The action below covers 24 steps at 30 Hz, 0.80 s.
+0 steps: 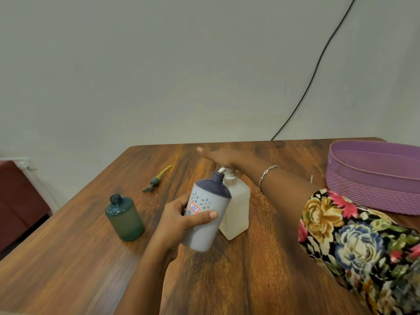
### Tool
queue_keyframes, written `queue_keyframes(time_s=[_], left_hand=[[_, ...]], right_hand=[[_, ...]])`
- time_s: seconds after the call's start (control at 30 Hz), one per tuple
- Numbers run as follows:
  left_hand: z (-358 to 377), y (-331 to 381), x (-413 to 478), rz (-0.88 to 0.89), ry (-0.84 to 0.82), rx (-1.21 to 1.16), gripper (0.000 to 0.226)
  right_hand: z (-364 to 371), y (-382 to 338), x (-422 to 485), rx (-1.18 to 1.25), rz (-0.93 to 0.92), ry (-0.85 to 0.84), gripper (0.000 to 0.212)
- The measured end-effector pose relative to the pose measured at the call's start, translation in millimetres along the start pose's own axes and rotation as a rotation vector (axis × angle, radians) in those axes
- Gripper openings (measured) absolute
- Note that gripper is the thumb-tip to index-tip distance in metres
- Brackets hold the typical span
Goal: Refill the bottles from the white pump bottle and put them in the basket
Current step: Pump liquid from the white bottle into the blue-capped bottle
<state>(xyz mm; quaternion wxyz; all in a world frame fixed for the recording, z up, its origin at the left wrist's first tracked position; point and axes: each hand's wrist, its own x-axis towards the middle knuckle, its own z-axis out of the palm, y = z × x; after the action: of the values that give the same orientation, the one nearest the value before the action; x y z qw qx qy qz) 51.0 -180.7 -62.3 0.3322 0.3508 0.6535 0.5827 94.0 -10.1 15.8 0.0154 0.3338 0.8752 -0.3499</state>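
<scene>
In the head view, the grey bottle [208,214], with its dark blue shoulder and uncapped neck, is gripped round the body by the left hand [179,215] and held off the desk [250,280], tilted so that its mouth sits just under the spout of the white pump bottle [238,205]. The pump bottle stands upright near the middle of the desk, and its pump head is pressed from above by the right hand [221,158], whose fingers are laid out straight and grasp nothing. The refilling of this bottle is therefore judged to be in hand. How much has gone in cannot be told, since the grey wall is opaque. To the left a green bottle [124,218] stands upright and uncapped, and its fill level cannot be judged. A loose pump cap [156,179] with a yellowish tube lies farther back on the left. The purple basket [363,189] stands at the far right, well apart from the bottles. No bottle is seen in the part of it that shows, so capping and placing appear to be left for both. One small sticker with a red border is seen on the grey bottle. Its blue marks may read "55" or "SS", which cannot be settled. No brand is legible anywhere.
</scene>
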Motion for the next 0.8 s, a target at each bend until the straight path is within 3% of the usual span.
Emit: queue_keyframes(time_s=[0.13, 0.43, 0.67, 0.8], left_hand=[[-2, 2, 1, 0.007, -0.016, 0.025, 0.056], [-6, 0, 5, 0.009, 0.009, 0.01, 0.057], [-6, -1, 6, 0.014, -0.009, 0.04, 0.066], [-4, 1, 5, 0.02, -0.006, 0.031, 0.061]], right_hand=[[-8, -1, 0, 0.167, 0.029, -0.006, 0.081], [1, -8, 0, -0.139, -0.024, 0.032, 0.076], [-5, -5, -6, 0.042, 0.005, 0.013, 0.08], [-9, -5, -9, 0.002, -0.008, 0.021, 0.08]])
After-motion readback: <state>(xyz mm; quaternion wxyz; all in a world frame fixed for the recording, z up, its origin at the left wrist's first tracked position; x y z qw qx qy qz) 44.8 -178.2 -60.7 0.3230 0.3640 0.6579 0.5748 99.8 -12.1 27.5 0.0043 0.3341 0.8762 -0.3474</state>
